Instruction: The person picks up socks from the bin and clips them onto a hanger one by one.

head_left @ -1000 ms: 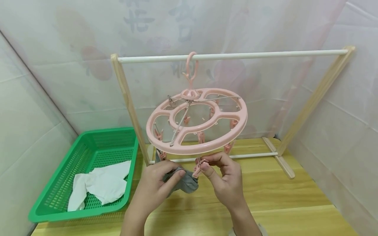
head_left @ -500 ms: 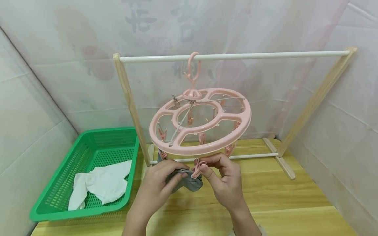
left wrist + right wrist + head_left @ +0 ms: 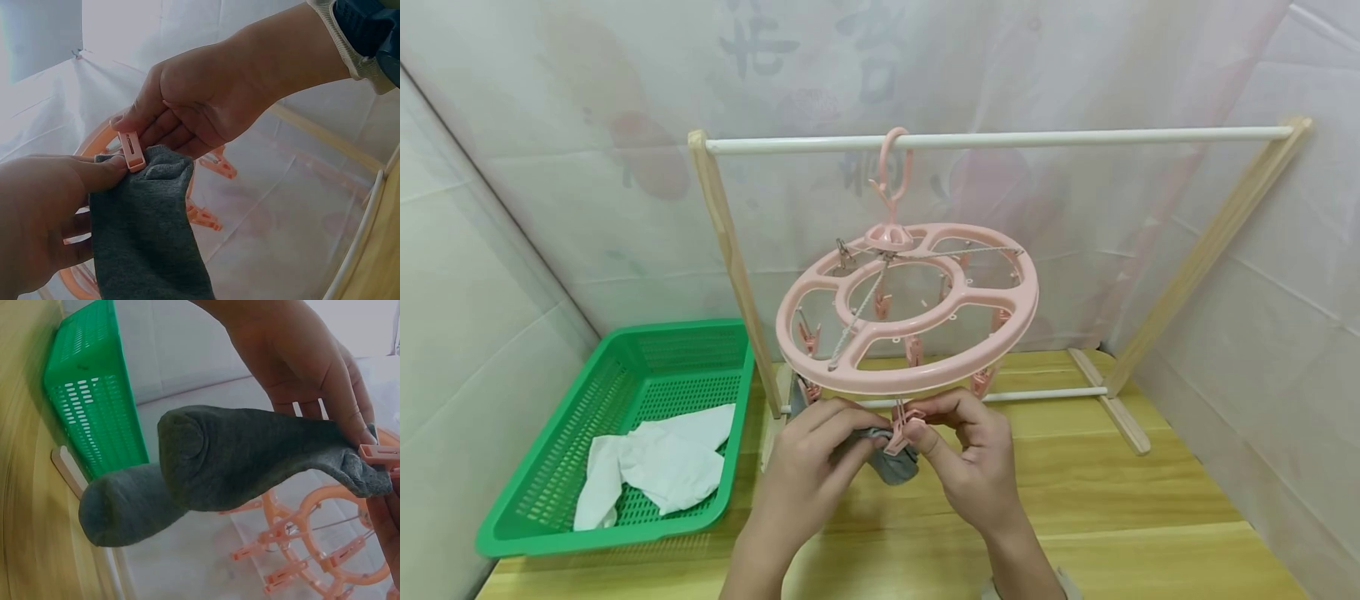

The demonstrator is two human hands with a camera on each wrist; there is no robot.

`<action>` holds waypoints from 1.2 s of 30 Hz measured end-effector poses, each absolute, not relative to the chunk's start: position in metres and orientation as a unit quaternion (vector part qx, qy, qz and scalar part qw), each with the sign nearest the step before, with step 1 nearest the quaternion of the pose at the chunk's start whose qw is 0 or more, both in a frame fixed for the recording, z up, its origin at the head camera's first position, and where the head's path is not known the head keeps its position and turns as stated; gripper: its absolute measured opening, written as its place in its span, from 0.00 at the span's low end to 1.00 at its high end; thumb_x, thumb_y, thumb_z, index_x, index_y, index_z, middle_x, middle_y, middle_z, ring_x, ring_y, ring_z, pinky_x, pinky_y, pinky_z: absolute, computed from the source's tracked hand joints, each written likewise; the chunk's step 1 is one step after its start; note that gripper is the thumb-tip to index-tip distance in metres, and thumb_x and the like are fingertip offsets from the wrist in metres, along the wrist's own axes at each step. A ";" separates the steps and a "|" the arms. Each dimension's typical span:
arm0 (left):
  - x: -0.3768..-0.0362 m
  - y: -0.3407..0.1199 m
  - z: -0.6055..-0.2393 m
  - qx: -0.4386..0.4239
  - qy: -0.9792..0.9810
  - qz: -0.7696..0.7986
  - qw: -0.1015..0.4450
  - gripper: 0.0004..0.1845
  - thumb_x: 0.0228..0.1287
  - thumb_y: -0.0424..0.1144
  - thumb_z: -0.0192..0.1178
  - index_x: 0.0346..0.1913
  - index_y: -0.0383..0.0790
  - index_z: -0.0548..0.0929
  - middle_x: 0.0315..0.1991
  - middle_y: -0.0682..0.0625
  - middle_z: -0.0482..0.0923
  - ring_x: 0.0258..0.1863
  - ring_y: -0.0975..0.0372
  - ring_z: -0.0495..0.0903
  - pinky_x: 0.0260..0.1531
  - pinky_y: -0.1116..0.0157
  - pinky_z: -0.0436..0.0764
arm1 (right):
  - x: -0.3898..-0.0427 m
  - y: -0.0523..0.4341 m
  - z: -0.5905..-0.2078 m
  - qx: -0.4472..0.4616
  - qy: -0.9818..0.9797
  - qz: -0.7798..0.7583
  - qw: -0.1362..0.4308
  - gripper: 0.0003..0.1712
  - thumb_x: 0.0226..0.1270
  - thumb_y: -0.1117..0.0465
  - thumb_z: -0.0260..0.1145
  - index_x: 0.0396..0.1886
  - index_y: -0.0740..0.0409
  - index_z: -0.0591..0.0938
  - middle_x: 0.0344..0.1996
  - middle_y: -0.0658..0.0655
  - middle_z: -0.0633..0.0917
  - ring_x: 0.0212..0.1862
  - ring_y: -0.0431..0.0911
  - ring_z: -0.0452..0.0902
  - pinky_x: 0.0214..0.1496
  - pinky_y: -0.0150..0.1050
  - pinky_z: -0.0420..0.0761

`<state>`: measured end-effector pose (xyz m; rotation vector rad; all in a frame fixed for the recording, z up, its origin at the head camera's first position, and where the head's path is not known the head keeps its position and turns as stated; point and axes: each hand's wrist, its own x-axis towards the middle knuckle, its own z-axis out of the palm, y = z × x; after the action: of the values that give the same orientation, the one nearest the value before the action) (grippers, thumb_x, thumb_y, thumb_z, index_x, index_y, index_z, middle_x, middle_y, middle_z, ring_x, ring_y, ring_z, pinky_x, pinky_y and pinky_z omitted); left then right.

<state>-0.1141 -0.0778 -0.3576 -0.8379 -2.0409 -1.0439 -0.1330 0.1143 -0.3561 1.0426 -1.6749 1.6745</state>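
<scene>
The wooden table [image 3: 1150,500] ran wide under everything, and on it stood the drying rack [image 3: 722,250] with its white top bar. Off to the left sat the green basket [image 3: 625,375], white cloths [image 3: 658,467] heaped inside. From the bar hung the round pink peg hanger [image 3: 906,304], tilted a little, its clips dangling below the ring.

Down under the near rim, both hands met. The left hand [image 3: 808,454] had the grey sock [image 3: 147,231] gripped at its cuff, thumb and fingers curled round the fabric, pushing the edge up to a clip. The right hand [image 3: 973,454] pinched that pink clip [image 3: 131,150] between thumb and forefinger, the clip's mouth sitting right on the sock's cuff; whether it bit the cloth yet I could not tell.

The sock hung down from there, just under the hanger's front edge and above the table. In the right wrist view a second grey sock [image 3: 125,503] showed behind it, hanging beside the first.
</scene>
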 end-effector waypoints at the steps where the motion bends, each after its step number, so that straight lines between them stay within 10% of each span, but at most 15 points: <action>1: -0.114 -0.077 -0.358 -0.323 -0.783 -0.406 0.344 0.07 0.62 0.36 0.69 0.43 0.50 0.87 0.39 0.60 0.84 0.40 0.67 0.81 0.42 0.77 0.77 | -0.133 0.114 -0.356 0.387 -0.623 0.623 0.273 0.06 0.64 0.76 0.67 0.40 0.70 0.81 0.34 0.63 0.87 0.37 0.41 0.86 0.42 0.34 0.85; 15: -0.113 -0.074 -0.355 -0.334 -0.761 -0.435 0.345 0.12 0.61 0.34 0.70 0.47 0.48 0.86 0.41 0.58 0.86 0.42 0.65 0.82 0.47 0.73 0.78 | -0.135 0.114 -0.355 0.378 -0.630 0.625 0.263 0.12 0.63 0.76 0.67 0.47 0.69 0.82 0.36 0.60 0.87 0.37 0.42 0.84 0.42 0.34 0.85; 28: -0.099 -0.055 -0.317 -0.366 -0.668 -0.360 0.538 0.06 0.67 0.36 0.64 0.41 0.38 0.87 0.41 0.46 0.84 0.46 0.49 0.78 0.55 0.58 0.75 | -0.138 0.116 -0.359 0.367 -0.701 0.573 0.214 0.16 0.61 0.74 0.69 0.48 0.57 0.84 0.38 0.53 0.87 0.37 0.44 0.87 0.40 0.39 0.86; 36: -0.106 -0.037 -0.313 -0.349 -0.710 -0.322 0.520 0.11 0.69 0.39 0.62 0.49 0.41 0.86 0.58 0.43 0.80 0.64 0.42 0.72 0.66 0.47 0.70 | -0.141 0.117 -0.366 0.388 -0.717 0.547 0.189 0.15 0.63 0.73 0.68 0.49 0.59 0.83 0.36 0.54 0.88 0.36 0.44 0.87 0.39 0.38 0.86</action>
<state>-0.1064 -0.0368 -0.3134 -0.8367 -1.7034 -0.7725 -0.1411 0.1171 -0.3656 1.0909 -2.0171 1.5368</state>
